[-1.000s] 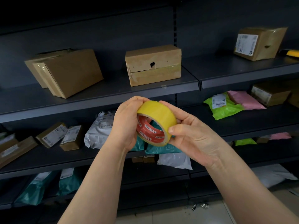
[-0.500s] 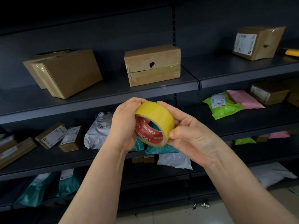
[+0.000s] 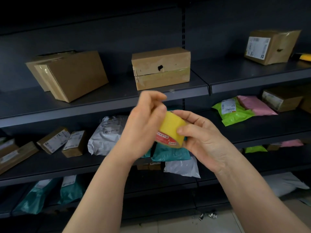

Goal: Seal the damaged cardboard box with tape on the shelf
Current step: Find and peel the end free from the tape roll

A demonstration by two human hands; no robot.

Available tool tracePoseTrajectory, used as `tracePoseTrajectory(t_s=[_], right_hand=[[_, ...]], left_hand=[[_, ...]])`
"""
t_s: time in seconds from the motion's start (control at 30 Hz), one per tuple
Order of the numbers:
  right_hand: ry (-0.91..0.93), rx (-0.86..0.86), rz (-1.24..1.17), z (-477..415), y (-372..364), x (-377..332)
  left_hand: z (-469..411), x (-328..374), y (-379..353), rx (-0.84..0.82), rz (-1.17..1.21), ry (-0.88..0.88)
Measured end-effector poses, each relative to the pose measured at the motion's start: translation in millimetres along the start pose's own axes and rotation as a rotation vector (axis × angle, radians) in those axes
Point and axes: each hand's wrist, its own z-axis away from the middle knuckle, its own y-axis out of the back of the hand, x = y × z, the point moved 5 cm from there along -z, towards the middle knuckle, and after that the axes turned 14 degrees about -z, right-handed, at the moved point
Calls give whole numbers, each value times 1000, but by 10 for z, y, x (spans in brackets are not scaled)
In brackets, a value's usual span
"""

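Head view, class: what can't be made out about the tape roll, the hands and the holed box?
All in the head view:
- Hidden: the tape roll, left side and core, behind the left hand; the right hand holds it.
- Blurred: the left hand's fingertips, so their grip is unclear.
- Too dark: inside the hole of the holed cardboard box.
- Cut off: the yellow object, by the right edge.

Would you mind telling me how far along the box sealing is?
Done: the tape roll is picked up, held in the right hand. In hand: the left hand works at the roll's upper edge, blurred, probably seeking the tape end. Left: no pulled strip shows, and the cardboard box on the shelf has its hole uncovered.
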Motion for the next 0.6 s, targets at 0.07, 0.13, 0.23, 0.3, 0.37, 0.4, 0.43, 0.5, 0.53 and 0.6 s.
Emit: tracePoseTrajectory(t_s=[0.07,0.13,0.23,0.3,0.37,0.4,0.43,0.5,0.53,0.6], right_hand=[[-23,-29,-91,-11,21,38],[-41,-53,-99,-6,12,72],[-53,-37,-13,-8,24,119],[-67,-10,7,-12,49,132],[-67,18,45,-17,81,115],[-65,23,58,-21,88,106],[-63,22,65,-27,88,97],[-54,17,87,-45,84,88],[-50,20,106,-53,84,88],[-38,31,139,-56,81,87]], left_hand=[[-44,-168,68,9,257,153],[-28,-329,41,-28,325,327],[58,-392,-110,-59,368,421],[75,-345,-138,-59,294,350],[42,-296,-108,-48,174,271],[24,-272,-86,-44,117,235],[7,-240,-68,-42,80,198],[-21,-166,-50,-53,-12,112],[-29,-129,-49,-62,-85,65],[-41,-68,-54,-67,-209,-19]])
